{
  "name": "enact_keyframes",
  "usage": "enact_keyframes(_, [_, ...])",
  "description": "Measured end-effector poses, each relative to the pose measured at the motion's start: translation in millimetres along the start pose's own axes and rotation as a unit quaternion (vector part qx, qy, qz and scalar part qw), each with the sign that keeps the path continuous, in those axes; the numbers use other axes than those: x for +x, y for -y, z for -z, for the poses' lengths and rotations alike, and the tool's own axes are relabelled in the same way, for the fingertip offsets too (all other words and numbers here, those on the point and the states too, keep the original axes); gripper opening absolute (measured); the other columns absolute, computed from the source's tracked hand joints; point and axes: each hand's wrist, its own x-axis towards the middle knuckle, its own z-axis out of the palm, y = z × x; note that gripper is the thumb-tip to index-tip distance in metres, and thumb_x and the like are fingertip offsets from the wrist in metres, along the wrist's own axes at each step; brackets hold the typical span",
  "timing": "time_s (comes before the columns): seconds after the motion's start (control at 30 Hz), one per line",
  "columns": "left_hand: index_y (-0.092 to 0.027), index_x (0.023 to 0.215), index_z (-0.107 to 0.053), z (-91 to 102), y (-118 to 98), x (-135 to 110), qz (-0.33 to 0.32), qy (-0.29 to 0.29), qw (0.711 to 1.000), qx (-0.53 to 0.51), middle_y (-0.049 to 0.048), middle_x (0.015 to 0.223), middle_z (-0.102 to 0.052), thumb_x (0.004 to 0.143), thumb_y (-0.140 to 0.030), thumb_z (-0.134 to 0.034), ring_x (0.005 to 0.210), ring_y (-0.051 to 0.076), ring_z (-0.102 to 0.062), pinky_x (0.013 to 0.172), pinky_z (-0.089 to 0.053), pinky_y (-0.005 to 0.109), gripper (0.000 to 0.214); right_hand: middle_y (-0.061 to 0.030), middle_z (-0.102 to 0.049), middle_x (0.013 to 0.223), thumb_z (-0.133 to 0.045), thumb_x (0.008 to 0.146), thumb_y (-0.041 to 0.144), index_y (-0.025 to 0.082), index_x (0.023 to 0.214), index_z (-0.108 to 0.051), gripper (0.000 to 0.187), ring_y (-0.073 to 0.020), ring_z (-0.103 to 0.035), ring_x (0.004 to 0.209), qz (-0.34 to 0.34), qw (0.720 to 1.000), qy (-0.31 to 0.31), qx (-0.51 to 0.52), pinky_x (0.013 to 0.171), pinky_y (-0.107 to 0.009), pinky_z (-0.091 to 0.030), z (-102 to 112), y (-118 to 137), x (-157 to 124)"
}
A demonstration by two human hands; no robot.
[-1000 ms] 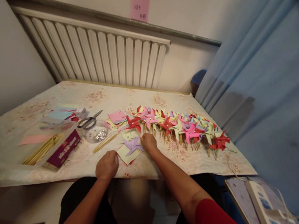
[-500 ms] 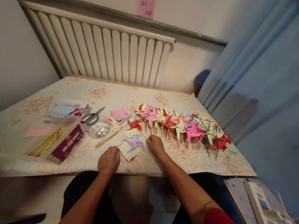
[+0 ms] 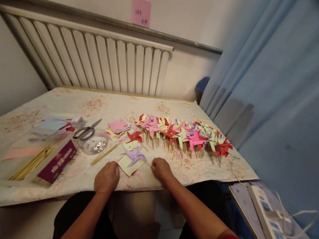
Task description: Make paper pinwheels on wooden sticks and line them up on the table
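Note:
My right hand [image 3: 162,168] is closed at the end of the thin stick of a lilac paper pinwheel [image 3: 135,155]. That pinwheel lies over a small stack of pale green and red paper squares [image 3: 128,169]. Fingers curled, my left hand [image 3: 107,177] rests at the left corner of the stack; whatever it may pinch is hidden. Just beyond the lilac one lies a red pinwheel [image 3: 134,136], its stick pointing toward my right hand but apart from it. Loose wooden sticks [image 3: 104,154] lie beyond my left hand.
Many finished pinwheels [image 3: 182,134] stand in rows at right. At left are a clear dish of shiny pins [image 3: 96,145], scissors [image 3: 87,131], and a plastic box [image 3: 59,162] with sticks. Pink paper squares [image 3: 118,125] lie behind. A power strip [image 3: 266,210] sits lower right.
My right hand has come nearer to me, from the end of the red pinwheel's stick to the lilac pinwheel's stick. My left hand stays by the paper stack. The view has shifted right.

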Motion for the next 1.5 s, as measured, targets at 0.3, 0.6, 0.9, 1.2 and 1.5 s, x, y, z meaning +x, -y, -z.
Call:
enact_keyframes(0.3, [-0.019, 0.096, -0.061, 2.2, -2.9, -2.5, 0.01, -0.006, 1.0, -0.003, 0.0085, 0.103, -0.067, 0.098, -0.03, -0.031, 0.09, 0.021, -0.064, 0.068, -0.039, 0.032, 0.032, -0.0033, -0.067, 0.079, -0.058, 0.081, 0.012, 0.018, 0.076, -0.068, 0.013, -0.0141, -0.058, 0.073, 0.038, 0.997, -0.04, 0.059, 0.069, -0.023, -0.037, 1.7, -7.8, -12.2])
enact_keyframes(0.6, [-0.019, 0.094, -0.06, 1.0, -1.3, -1.7, -0.006, -0.014, 1.0, 0.009, 0.008, 0.1, -0.066, 0.098, -0.031, -0.03, 0.089, 0.022, -0.064, 0.067, -0.038, 0.033, 0.033, -0.0001, -0.063, 0.068, -0.055, 0.075, 0.012, 0.018, 0.067, -0.063, 0.013, -0.0136, -0.055, 0.065, -0.046, 0.97, -0.147, 0.188, 0.064, -0.022, -0.039, 5.9, -22.6, -0.6])
enact_keyframes(0.9, [-0.019, 0.095, -0.059, -1.5, -0.3, 1.4, -0.005, -0.003, 1.0, 0.02, 0.0085, 0.103, -0.066, 0.099, -0.033, -0.028, 0.088, 0.022, -0.064, 0.065, -0.037, 0.032, 0.035, -0.0011, -0.065, 0.07, -0.053, 0.076, 0.018, 0.02, 0.069, -0.062, 0.011, -0.0157, -0.057, 0.067, -0.15, 0.921, -0.256, 0.254, 0.068, -0.023, -0.041, -1.5, -24.6, 33.7])
enact_keyframes(1.2, [-0.02, 0.093, -0.058, -8.1, 3.6, 3.4, -0.014, -0.016, 1.0, 0.021, 0.0077, 0.102, -0.066, 0.099, -0.033, -0.029, 0.087, 0.021, -0.064, 0.065, -0.035, 0.032, 0.032, 0.0005, -0.063, 0.063, -0.05, 0.074, 0.022, 0.02, 0.065, -0.059, 0.013, -0.0165, -0.056, 0.062, -0.198, 0.892, -0.301, 0.273, 0.063, -0.024, -0.04, -15.3, -27.1, 60.6])
enact_keyframes(1.5, [-0.02, 0.093, -0.058, -7.3, 4.3, 4.3, -0.014, -0.01, 1.0, 0.017, 0.0077, 0.101, -0.066, 0.099, -0.033, -0.029, 0.086, 0.022, -0.064, 0.064, -0.035, 0.034, 0.033, -0.0018, -0.063, 0.064, -0.049, 0.073, 0.022, 0.021, 0.064, -0.059, 0.013, -0.0183, -0.057, 0.065, -0.213, 0.879, -0.33, 0.27, 0.066, -0.026, -0.04, -18.0, -31.4, 67.5])
